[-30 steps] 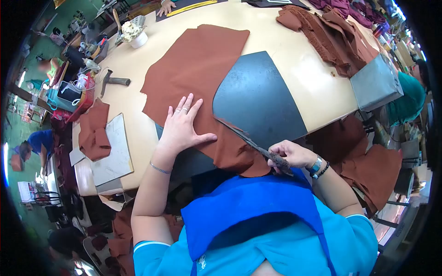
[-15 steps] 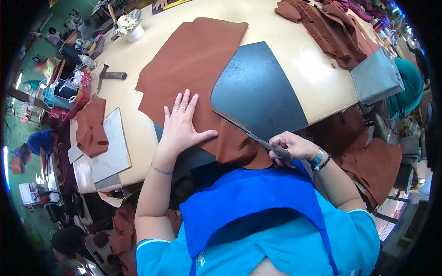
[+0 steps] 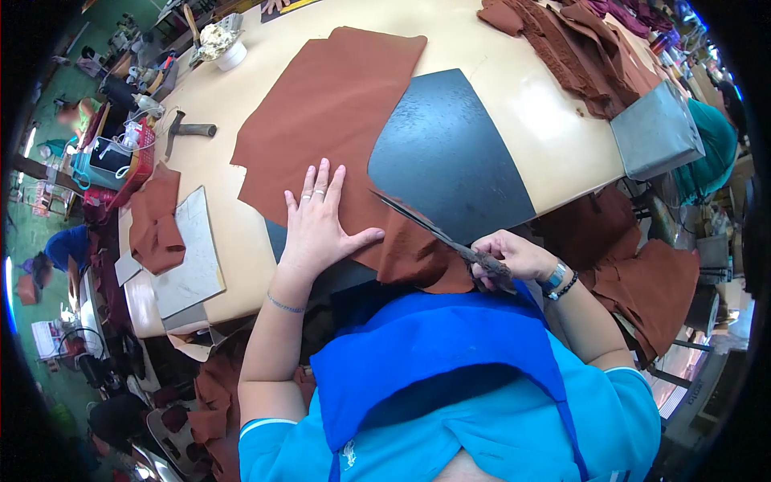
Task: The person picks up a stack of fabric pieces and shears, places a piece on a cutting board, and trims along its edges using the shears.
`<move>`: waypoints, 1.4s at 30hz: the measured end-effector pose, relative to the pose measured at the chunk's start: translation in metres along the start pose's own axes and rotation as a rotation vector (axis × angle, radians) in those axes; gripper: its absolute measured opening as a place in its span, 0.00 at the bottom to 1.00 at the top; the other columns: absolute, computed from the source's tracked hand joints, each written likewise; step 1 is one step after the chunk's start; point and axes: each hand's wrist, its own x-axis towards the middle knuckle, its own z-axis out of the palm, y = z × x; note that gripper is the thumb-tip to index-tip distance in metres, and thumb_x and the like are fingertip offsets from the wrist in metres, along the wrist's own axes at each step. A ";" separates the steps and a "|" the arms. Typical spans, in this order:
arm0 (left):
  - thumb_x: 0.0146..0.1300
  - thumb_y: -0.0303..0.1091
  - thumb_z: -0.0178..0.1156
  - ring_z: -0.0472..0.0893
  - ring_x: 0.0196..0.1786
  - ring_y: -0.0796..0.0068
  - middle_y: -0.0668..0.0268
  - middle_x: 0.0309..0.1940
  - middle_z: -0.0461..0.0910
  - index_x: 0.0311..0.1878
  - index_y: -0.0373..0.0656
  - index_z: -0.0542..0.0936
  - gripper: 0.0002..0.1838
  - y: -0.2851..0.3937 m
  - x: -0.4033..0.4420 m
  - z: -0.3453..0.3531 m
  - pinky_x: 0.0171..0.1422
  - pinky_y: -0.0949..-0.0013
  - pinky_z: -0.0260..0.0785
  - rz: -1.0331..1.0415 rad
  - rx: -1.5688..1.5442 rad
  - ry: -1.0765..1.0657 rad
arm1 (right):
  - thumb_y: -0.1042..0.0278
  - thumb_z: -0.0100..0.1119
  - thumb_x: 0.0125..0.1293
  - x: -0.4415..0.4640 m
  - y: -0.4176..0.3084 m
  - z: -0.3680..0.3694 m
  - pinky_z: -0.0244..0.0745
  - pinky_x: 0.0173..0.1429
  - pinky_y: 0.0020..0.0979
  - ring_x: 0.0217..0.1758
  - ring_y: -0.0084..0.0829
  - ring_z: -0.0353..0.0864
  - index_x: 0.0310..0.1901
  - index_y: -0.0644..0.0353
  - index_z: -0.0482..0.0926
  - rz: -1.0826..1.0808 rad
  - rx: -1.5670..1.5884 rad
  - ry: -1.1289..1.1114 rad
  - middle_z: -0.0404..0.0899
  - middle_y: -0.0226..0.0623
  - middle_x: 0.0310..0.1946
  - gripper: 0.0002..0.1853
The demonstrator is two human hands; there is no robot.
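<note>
A large reddish-brown sheet of leather or fabric (image 3: 321, 104) lies across the table, partly over a black board (image 3: 450, 145). My left hand (image 3: 321, 221) rests flat on the sheet, fingers spread and thumb out to the right. In my right hand (image 3: 514, 255) is a pair of scissors (image 3: 438, 230) with wrapped handles. Its blades point up and left, at the sheet's edge beside the black board. The sheet's near part folds and hangs by my blue apron (image 3: 450, 337). Whether material lies between the blades, I cannot tell.
A hammer (image 3: 189, 128) and a white pot (image 3: 230, 55) stand at the back left. Brown pieces (image 3: 157, 225) lie near a grey board (image 3: 193, 257). A metal block (image 3: 656, 130) and piled brown material (image 3: 554, 48) occupy the right side. Another person's hand (image 3: 275, 6) shows at the far edge.
The view has shifted slightly, and the sheet and left-side items appear a little further left. Both hands keep nearly the same places, the left flat and the right holding the scissors.
</note>
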 end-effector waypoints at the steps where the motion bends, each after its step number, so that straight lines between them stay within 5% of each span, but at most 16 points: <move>1: 0.43 0.70 0.64 0.46 0.77 0.56 0.56 0.74 0.48 0.73 0.46 0.54 0.59 0.001 0.000 0.001 0.72 0.34 0.41 0.000 0.004 0.002 | 0.60 0.62 0.63 0.003 0.002 0.000 0.71 0.28 0.20 0.24 0.17 0.76 0.34 0.62 0.78 -0.005 0.009 -0.001 0.78 0.30 0.22 0.12; 23: 0.49 0.67 0.61 0.44 0.77 0.52 0.51 0.74 0.45 0.73 0.44 0.52 0.55 0.037 -0.012 0.015 0.69 0.29 0.42 -0.099 -0.005 0.017 | 0.59 0.62 0.64 0.000 0.017 0.000 0.70 0.25 0.20 0.23 0.17 0.76 0.37 0.61 0.79 -0.084 0.076 0.022 0.78 0.30 0.23 0.12; 30: 0.63 0.56 0.55 0.56 0.73 0.50 0.48 0.70 0.57 0.68 0.45 0.65 0.36 0.006 0.014 -0.013 0.71 0.39 0.47 0.000 -0.167 0.046 | 0.60 0.61 0.65 -0.006 0.022 0.001 0.68 0.24 0.19 0.20 0.17 0.74 0.36 0.61 0.78 -0.054 0.108 0.047 0.78 0.29 0.22 0.11; 33: 0.52 0.68 0.59 0.49 0.75 0.50 0.53 0.73 0.50 0.71 0.54 0.60 0.47 -0.018 0.033 -0.020 0.72 0.37 0.43 0.230 -0.034 0.036 | 0.61 0.61 0.65 -0.004 0.014 0.002 0.69 0.23 0.20 0.20 0.17 0.75 0.34 0.60 0.78 -0.051 0.054 0.053 0.78 0.30 0.21 0.11; 42: 0.47 0.76 0.55 0.44 0.76 0.51 0.54 0.74 0.46 0.73 0.54 0.57 0.54 -0.015 0.020 0.004 0.73 0.34 0.35 0.139 -0.030 0.021 | 0.60 0.62 0.64 0.001 0.006 0.004 0.70 0.26 0.20 0.23 0.16 0.76 0.35 0.60 0.76 -0.048 0.084 0.033 0.78 0.29 0.24 0.12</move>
